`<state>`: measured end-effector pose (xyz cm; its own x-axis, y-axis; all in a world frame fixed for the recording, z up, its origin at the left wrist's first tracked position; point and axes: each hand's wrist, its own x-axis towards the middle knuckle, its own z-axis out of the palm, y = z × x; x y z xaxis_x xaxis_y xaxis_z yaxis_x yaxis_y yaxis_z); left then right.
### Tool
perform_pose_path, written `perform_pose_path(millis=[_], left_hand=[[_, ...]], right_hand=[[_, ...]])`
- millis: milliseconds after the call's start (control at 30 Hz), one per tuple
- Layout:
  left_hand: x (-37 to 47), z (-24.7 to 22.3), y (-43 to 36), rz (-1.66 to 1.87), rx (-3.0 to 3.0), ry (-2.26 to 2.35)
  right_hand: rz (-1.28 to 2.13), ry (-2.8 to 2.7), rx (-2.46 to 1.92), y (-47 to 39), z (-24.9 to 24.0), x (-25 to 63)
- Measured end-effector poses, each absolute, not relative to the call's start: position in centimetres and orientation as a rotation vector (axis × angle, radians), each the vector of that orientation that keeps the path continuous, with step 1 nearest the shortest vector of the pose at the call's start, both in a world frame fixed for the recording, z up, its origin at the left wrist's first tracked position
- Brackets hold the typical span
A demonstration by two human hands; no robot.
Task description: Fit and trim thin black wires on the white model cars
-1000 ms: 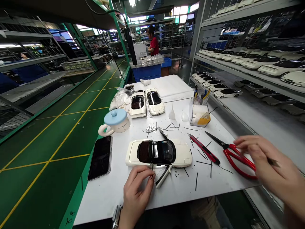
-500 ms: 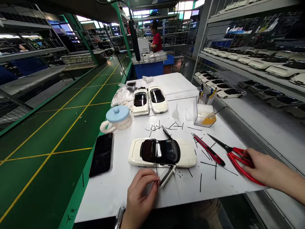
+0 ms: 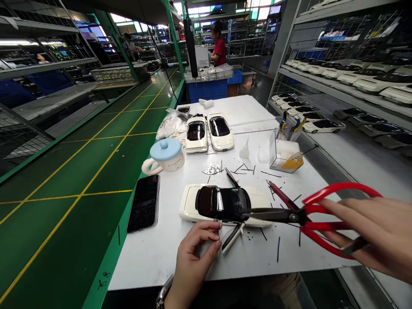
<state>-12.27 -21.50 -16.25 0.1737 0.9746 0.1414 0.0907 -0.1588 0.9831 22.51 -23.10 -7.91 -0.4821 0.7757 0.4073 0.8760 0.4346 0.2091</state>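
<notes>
A cream model car (image 3: 191, 201) with a black roof lies across the white table, its doors swung open on both sides. My left hand (image 3: 198, 251) is at the near side of the car, by the open door (image 3: 232, 238), thumb and fingertips pinched on a thin black strip (image 3: 218, 234). Red-handled scissors (image 3: 309, 216) are in my right hand (image 3: 370, 227), raised over the table's right part. Their dark blades point left and overlap the front end of the car in view.
A red utility knife (image 3: 280, 194) lies behind the scissors among scattered black strips. A phone (image 3: 143, 204) and a lidded mug (image 3: 167, 156) stand left. Farther back are two cream cars (image 3: 220, 133), a clear box (image 3: 285, 156) and small bottles. Shelves with cars line the right; a person (image 3: 219, 47) works beyond.
My right hand has lifted the scissors off the table and brought them left toward the car. My left hand keeps its pinch beside the door. The whole view has shifted slightly.
</notes>
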Motion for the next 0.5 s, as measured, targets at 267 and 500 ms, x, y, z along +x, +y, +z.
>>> perform_pose_path(millis=[267, 500], left_hand=[[-12.3, -16.3, -21.7, 1.158, 1.291, 1.013], [-12.4, -16.3, -21.6, 1.169, 1.258, 1.003]], right_hand=[[-0.732, -2.652, -0.942, -20.9, -8.0, 17.3], [-0.775, -2.61, -0.923, -20.7, -8.1, 16.2]])
